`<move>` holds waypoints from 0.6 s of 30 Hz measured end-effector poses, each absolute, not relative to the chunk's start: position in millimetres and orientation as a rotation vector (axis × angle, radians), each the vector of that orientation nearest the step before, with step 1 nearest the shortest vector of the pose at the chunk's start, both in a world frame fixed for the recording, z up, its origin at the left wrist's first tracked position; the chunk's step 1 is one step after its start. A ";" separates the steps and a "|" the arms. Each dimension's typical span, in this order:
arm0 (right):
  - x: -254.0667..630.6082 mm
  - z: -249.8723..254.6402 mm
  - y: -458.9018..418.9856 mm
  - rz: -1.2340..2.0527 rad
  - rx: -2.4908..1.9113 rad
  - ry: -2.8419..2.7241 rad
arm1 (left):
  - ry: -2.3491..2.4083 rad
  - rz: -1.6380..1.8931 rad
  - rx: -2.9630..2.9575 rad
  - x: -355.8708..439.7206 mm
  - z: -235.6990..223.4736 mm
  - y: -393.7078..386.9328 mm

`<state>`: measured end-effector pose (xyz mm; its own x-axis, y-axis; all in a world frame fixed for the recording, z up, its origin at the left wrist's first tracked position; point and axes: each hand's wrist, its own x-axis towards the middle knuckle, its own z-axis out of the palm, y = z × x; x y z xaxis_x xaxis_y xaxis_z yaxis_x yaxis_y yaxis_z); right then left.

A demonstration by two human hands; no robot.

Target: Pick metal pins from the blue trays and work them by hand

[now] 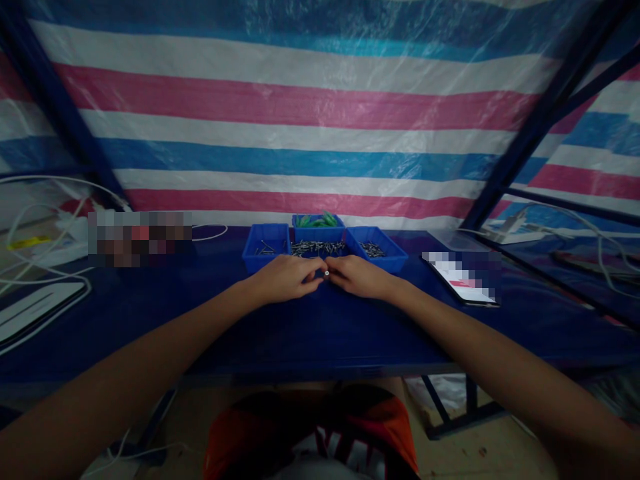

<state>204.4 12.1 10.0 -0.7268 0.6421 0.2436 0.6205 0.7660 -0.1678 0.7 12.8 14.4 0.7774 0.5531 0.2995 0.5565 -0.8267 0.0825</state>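
Both hands meet over the blue table [320, 333], just in front of three blue trays. My left hand [287, 278] is curled, its fingertips pinched towards the right hand. My right hand [357, 275] is also pinched, and a small shiny metal part [327, 272] sits between the fingertips of the two hands. The left tray [265, 248] holds a few dark screws. A heap of small metal screws lies by the middle tray [318, 229], which holds green pieces. The right tray [376, 249] holds more small metal parts.
A phone or tablet [463, 280] lies on the table to the right. White cables and a flat white device [35, 308] lie at the left. A striped pink, white and blue tarp [300, 107] hangs behind the table. Dark frame bars slant at both sides.
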 end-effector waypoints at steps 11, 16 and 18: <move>206.4 10.2 13.1 0.111 -0.984 -2.670 | -0.844 -0.502 -2.934 0.2 14.4 11.2; 206.3 10.0 13.2 0.118 -0.985 -2.670 | -0.813 -0.530 -2.903 -0.2 14.2 11.8; 206.4 10.3 12.9 0.125 -0.988 -2.662 | -0.842 -0.542 -2.855 0.1 14.6 11.6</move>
